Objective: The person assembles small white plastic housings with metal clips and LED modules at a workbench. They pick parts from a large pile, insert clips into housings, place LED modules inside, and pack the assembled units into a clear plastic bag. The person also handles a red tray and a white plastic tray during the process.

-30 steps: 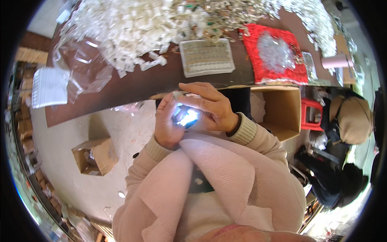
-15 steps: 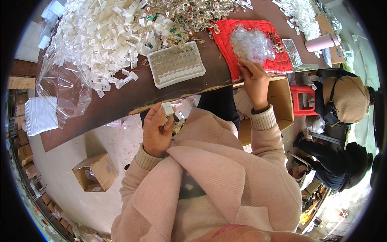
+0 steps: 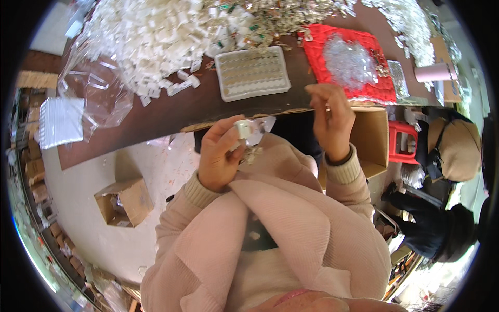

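My left hand [image 3: 222, 151] is closed around a small white plastic casing [image 3: 243, 128], held up in front of the table edge. Beneath its fingers a cluster of small clear pieces [image 3: 252, 155] shows; whether the hand holds them too is unclear. My right hand [image 3: 335, 122] is raised just off the table edge, its fingers bent together in a pinch. Anything between them is too small to make out. Nearest to it lies a red cloth [image 3: 315, 54] bearing a heap of thin clear plastic pieces [image 3: 349, 62].
On the brown table [image 3: 202, 109] are a white ridged tray [image 3: 252, 96] and a big pile of white casings [image 3: 156, 41]. Stacked white trays [image 3: 61, 122] stand at left beside clear film [image 3: 104, 99]. Cardboard boxes [image 3: 136, 202] and a red stool [image 3: 403, 141] are below.
My right hand has come away from the red cloth's near edge, back toward me. The left hand keeps the white casing. The whole view has shifted, with the table appearing further right.
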Available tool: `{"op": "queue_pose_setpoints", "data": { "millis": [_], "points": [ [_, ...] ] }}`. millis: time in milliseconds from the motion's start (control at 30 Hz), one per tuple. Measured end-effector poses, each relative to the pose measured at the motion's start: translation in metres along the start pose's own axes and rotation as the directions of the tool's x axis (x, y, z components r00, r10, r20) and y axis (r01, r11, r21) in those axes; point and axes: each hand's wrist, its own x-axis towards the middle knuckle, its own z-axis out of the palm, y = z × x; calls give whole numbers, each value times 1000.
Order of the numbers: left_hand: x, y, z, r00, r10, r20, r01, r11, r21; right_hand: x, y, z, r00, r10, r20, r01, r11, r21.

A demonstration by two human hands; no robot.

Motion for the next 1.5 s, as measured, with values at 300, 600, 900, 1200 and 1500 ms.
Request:
{"op": "queue_pose_setpoints", "data": {
  "millis": [300,600,900,1200,1500],
  "points": [
    [-5,10,1,998,-54,-34,45,971,-236,5,-61,54,915,-378,142,309,882,357],
    [-7,14,-4,998,42,-54,-52,975,-216,7,-70,54,868,-413,275,371,908,192],
    [-10,14,-18,998,65,-17,-66,986,-155,7,-80,54,926,-220,305,150,960,235],
    [1,77,-41,913,384,-137,-320,884,341,-1,-81,70,952,-88,292,-18,939,343],
    [67,215,-97,493,737,463,-200,-422,884,-10,-74,77,948,-100,302,-26,922,386]
  ]
}}
